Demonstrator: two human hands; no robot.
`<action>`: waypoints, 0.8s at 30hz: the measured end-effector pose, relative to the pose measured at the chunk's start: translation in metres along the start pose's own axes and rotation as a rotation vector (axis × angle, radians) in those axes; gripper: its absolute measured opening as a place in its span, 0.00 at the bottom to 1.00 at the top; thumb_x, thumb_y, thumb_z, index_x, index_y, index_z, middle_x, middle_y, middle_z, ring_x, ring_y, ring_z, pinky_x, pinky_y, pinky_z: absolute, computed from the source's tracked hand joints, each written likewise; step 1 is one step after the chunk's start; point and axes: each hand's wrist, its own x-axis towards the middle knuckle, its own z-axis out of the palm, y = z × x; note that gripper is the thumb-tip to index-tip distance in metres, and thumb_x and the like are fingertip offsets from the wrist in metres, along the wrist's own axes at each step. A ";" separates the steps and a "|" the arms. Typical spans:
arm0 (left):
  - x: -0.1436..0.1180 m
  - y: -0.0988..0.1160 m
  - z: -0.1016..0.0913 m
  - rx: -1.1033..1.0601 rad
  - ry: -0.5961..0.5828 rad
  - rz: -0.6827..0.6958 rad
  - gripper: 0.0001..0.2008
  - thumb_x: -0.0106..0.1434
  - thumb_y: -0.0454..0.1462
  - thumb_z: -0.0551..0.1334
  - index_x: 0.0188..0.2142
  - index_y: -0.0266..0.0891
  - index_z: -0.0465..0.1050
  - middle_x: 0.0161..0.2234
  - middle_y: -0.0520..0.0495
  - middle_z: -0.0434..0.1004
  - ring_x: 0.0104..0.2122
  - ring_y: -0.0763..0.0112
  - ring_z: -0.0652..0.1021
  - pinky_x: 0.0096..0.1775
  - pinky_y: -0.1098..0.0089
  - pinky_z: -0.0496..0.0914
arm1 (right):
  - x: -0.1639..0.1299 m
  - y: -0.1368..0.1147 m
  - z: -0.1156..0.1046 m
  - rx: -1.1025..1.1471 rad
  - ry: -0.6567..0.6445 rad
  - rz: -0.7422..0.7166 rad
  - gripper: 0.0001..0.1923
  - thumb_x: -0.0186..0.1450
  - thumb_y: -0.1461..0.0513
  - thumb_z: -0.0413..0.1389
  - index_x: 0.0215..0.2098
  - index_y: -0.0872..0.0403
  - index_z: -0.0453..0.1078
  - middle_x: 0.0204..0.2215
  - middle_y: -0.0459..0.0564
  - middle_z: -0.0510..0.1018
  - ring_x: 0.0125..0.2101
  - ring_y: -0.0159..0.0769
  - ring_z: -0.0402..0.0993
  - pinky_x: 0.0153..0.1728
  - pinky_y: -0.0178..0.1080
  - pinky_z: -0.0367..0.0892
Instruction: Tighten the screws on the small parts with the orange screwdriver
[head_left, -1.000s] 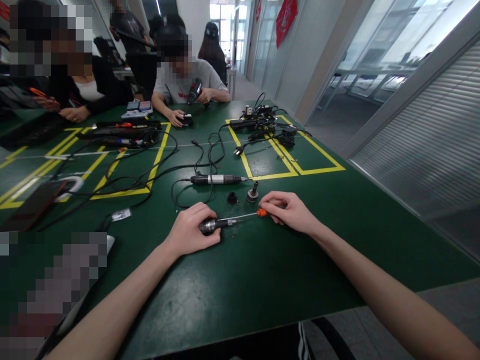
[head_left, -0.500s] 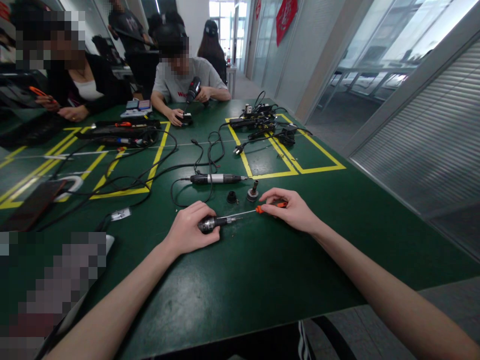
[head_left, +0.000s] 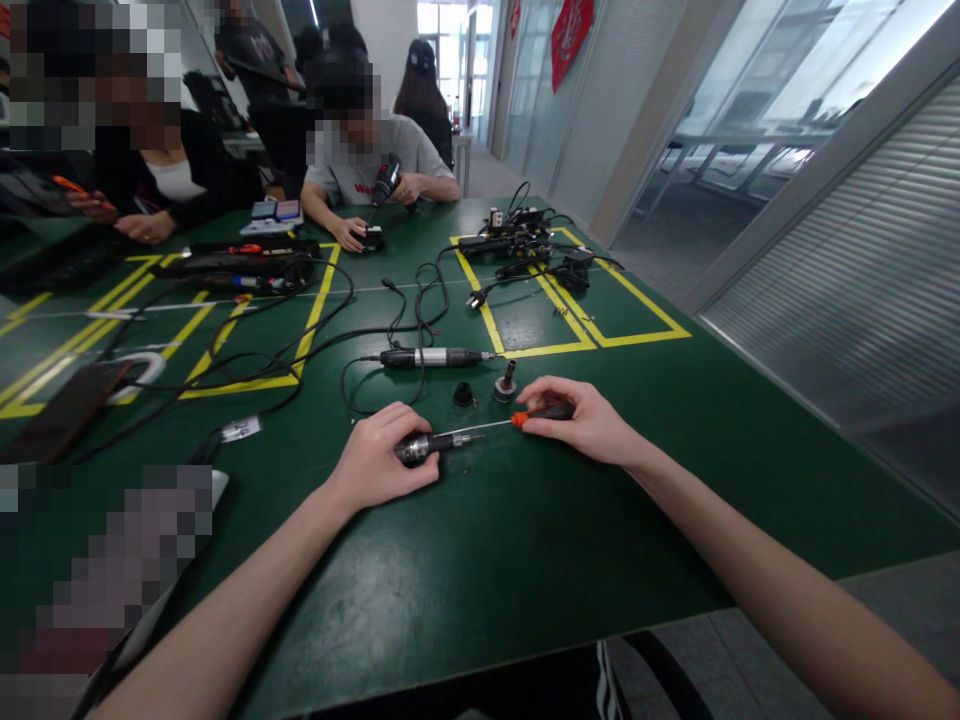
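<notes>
My left hand (head_left: 386, 455) is closed around a dark cylindrical tool part (head_left: 415, 449) with a narrow metal tip pointing right, low over the green table (head_left: 450, 580). In my right hand (head_left: 574, 420) is a screwdriver (head_left: 551, 412) with an orange and dark handle, pinched between thumb and fingers. Its thin shaft runs left to the part in my left hand; exactly where the tip sits I cannot tell. Just beyond my hands stand a small black ring-like piece (head_left: 463, 394) and a round metal piece with an upright stem (head_left: 506, 384).
A corded electric screwdriver (head_left: 435, 358) lies behind the small pieces. Black cables (head_left: 315, 340) cross the table's left half. More cabled tools (head_left: 517, 245) lie near yellow tape at the back. A co-worker (head_left: 386, 165) holds a power drill (head_left: 387, 180); another person (head_left: 161, 175) sits left.
The screwdriver handle has turned in my right fingers: more of its dark side faces me now. My left hand and the part in it have stayed put.
</notes>
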 end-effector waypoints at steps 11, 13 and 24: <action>0.001 0.000 0.000 -0.002 -0.013 0.013 0.03 0.59 0.35 0.65 0.34 0.38 0.75 0.29 0.48 0.78 0.30 0.67 0.78 0.32 0.69 0.73 | -0.001 0.000 0.004 -0.100 -0.072 0.071 0.17 0.68 0.49 0.59 0.37 0.55 0.78 0.25 0.47 0.77 0.23 0.32 0.70 0.26 0.36 0.66; 0.000 0.000 0.001 0.001 -0.010 0.013 0.03 0.59 0.35 0.65 0.34 0.38 0.75 0.29 0.48 0.78 0.30 0.66 0.78 0.32 0.69 0.73 | -0.002 -0.002 0.005 -0.091 -0.073 0.081 0.18 0.69 0.49 0.58 0.37 0.55 0.77 0.22 0.45 0.75 0.20 0.31 0.67 0.23 0.35 0.63; 0.001 0.002 -0.001 0.002 -0.017 0.006 0.03 0.59 0.35 0.64 0.34 0.39 0.75 0.29 0.48 0.78 0.30 0.66 0.78 0.33 0.68 0.73 | -0.001 -0.001 0.006 0.009 0.000 0.108 0.17 0.63 0.50 0.64 0.39 0.55 0.77 0.18 0.44 0.75 0.19 0.32 0.68 0.23 0.35 0.63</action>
